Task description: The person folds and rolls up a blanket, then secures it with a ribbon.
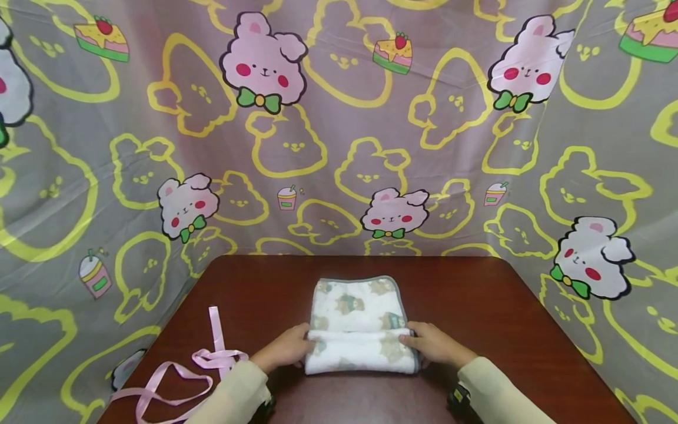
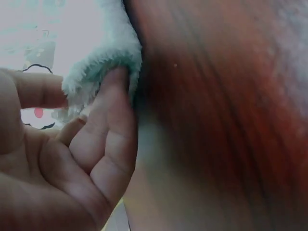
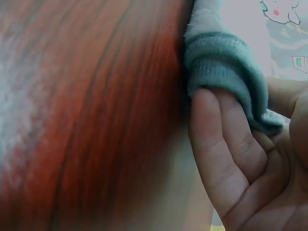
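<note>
A fluffy white towel printed with beige bears lies on the table, its near part folded over toward the back. A grey-green binding runs along its edge. At the towel's left end my left hand pinches the fold, thumb on top; in the left wrist view its fingers reach inside the plush layers. My right hand grips the opposite end the same way. Close up in the right wrist view, the rolled green binding sits between the thumb and the fingers tucked under it.
A pink ribbon lies in loose loops on the table's left side, partly behind the left sleeve. The dark red-brown wooden table is enclosed by a grey-pink cloth with rabbit prints at the back and both sides.
</note>
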Available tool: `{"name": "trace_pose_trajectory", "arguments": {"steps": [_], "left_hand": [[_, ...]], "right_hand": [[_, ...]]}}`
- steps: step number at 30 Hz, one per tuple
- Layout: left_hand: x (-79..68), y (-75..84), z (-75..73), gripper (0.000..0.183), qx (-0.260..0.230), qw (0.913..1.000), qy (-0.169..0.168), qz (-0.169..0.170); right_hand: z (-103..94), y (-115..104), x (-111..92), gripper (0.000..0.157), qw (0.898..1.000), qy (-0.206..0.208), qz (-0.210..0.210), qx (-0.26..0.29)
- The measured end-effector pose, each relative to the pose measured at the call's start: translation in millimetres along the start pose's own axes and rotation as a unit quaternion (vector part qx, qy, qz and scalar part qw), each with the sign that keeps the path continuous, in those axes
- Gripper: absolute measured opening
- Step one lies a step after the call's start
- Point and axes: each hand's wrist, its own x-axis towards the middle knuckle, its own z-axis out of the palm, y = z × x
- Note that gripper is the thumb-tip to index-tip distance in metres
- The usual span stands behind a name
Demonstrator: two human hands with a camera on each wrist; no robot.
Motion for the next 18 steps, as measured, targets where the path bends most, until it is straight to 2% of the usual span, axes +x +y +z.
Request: {"name": "trace_pose_trajectory", "arguments": {"steps": [3,8,13,18], "left_hand": [[0.8,-0.2,0.2,0.019,-0.009,0.9999,0.000,-0.007],[1.6,-0.8,0.3,0.027,-0.012,0.9999,0.007,-0.005],[1.5,-3.1,0.2,0.024,0.014,0.9998,0.013,0.009],[0.0,-3.8,-0.2,0.025,0.031,0.9994,0.012,0.006]], "right_hand": [[-0.2,-1.6,0.1,0.038,1.000,0.006,0.005,0.001],[-1.1,-1.9,-0.7,0.030,1.000,0.017,0.008,0.005],[1.0,-2.6,0.1,0.025,0.999,0.024,-0.001,-0.038],[4.8,-2.0,1.1,0.021,0.997,0.033,0.004,-0.075]]}}
